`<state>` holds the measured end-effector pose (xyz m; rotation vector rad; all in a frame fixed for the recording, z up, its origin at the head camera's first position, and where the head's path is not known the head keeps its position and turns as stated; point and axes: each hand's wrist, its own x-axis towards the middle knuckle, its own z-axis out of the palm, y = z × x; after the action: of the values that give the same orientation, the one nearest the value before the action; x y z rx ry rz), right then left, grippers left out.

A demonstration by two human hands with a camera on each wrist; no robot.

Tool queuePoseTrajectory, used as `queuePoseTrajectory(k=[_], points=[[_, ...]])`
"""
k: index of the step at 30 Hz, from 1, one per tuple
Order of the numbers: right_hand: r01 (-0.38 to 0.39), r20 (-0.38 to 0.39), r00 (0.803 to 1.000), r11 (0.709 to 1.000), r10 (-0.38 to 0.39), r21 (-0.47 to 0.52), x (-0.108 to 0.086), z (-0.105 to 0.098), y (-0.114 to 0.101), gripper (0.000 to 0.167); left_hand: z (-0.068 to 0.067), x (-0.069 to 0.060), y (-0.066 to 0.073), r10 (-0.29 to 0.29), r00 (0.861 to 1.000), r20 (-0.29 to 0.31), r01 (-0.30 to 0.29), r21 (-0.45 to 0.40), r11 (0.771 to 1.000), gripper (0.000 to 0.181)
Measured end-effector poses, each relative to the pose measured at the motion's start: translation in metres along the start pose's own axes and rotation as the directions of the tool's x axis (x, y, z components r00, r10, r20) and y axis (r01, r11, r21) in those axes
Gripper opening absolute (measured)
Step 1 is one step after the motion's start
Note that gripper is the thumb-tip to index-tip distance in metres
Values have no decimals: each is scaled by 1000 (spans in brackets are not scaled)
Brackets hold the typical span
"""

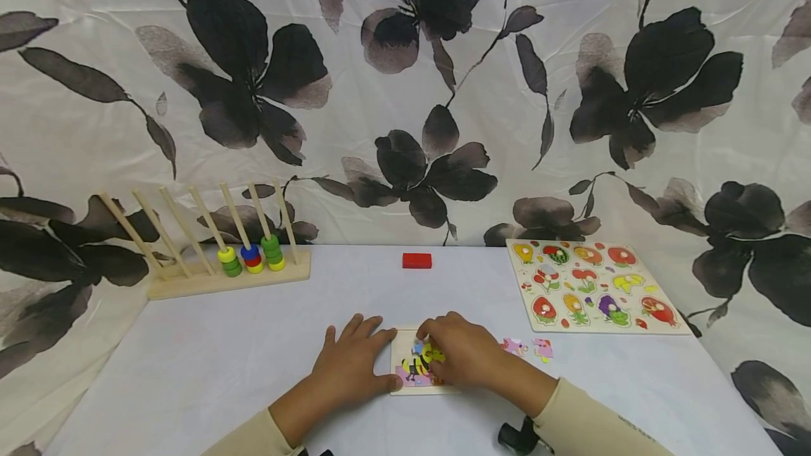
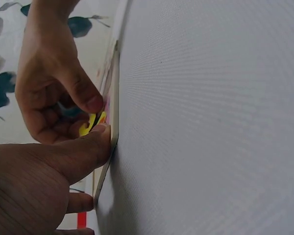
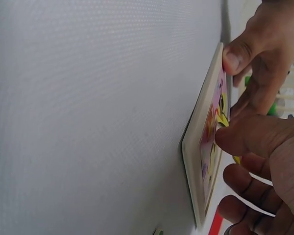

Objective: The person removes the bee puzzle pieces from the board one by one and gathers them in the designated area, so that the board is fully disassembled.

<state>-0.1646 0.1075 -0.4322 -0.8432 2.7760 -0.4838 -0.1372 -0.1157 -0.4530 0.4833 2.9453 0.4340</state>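
A small wooden jigsaw puzzle board [image 1: 415,390] with a bee picture lies flat near the table's front. My left hand [image 1: 353,361] rests at its left side, fingers spread and fairly straight, thumb and index fingertip touching the edge. Over the board's right half, my right hand [image 1: 465,350] pinches a yellow puzzle piece [image 2: 85,129] between thumb and bent fingers; the hand hides much of it. In the right wrist view the right thumb [image 3: 235,139] is low over the picture. Two loose pink puzzle pieces [image 1: 514,347] lie just right of the right hand.
A wooden peg stand [image 1: 228,285] with coloured rings is at the back left. A red block [image 1: 417,261] lies at the back middle. The fruit puzzle board [image 1: 595,287] is at the back right. Near my right sleeve sits a black object [image 1: 518,436]. Flowered cloth hangs behind.
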Motion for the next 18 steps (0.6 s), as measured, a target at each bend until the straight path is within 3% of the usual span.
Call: queuePoseTrajectory(k=[9,18], points=[[-4,-39,999,1000,3,-17,-2,-2,4,41,0,0,1,-10,1000,4,10,-7,1000,78],[-18,-87,996,1000,18,-2,-17,-6,19,38,0,0,2,-12,1000,3,12,-20,1000,77]])
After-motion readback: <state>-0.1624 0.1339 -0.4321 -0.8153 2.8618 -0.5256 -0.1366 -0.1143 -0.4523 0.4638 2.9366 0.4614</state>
